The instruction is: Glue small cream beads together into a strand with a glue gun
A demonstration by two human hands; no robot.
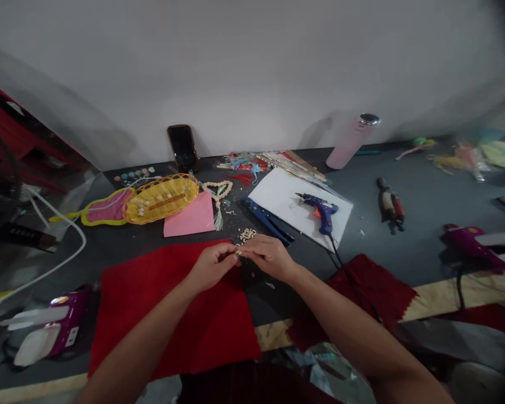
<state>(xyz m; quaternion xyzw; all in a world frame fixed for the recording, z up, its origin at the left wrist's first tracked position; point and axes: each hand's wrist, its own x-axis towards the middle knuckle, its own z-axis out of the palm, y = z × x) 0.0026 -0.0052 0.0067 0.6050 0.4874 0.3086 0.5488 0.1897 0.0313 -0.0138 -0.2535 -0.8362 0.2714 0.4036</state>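
Over the right edge of a red cloth, my left hand and my right hand meet at the fingertips. Both are closed in a pinch on a small pale bead-like piece, whose exact kind is too small to make out. Just beyond the fingers lies a little pile of beige beads. A string of beige beads with a pale tassel rests further back to the left. Behind my right hand are dark blue pliers.
A blue glue gun lies on white paper, its cord running toward me. A yellow wicker basket overlaps pink paper. A phone and pink bottle stand by the wall. Purple devices flank the desk.
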